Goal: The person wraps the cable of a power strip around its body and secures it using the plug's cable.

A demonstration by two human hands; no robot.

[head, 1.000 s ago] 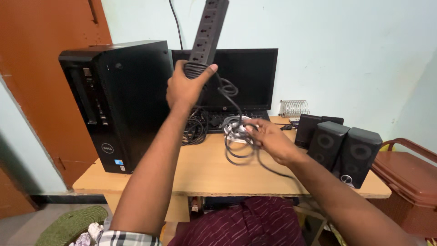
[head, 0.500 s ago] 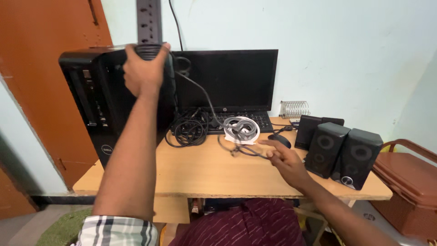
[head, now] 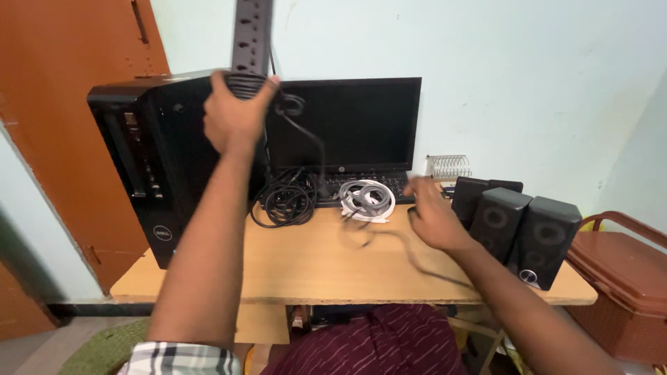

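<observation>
Near edge first: my right hand (head: 434, 219) sits low at 4 o'clock over the wooden desk (head: 313, 267). It's motion-blurred, so I can't tell whether the fingers are open or pinching. A thin dark cable (head: 417, 260) runs blurred across the desk just beside it; contact not clear.

Mid desk, at about 6 o'clock of the monitor (head: 344, 125): a white-grey cable coil (head: 366, 199) and a black cable bundle (head: 285, 198), both lying against the keyboard (head: 361, 184). Speakers (head: 517, 226) at 3 o'clock, black tower PC (head: 149, 160) at 9 o'clock.

Far and high, 12 o'clock: my left hand (head: 236, 118) is wrapped tight around the lower end of the power strip (head: 251, 35), held upright above the tower. The strip is a long dark grey bar with a row of sockets, its top cut off by the frame. Its black cord drops from the grip in a loop towards the bundle.

Risks, my read: the hanging cord could snag the bundle or coil and drag them off the desk. The strip's raised end could knock the monitor or wall.
</observation>
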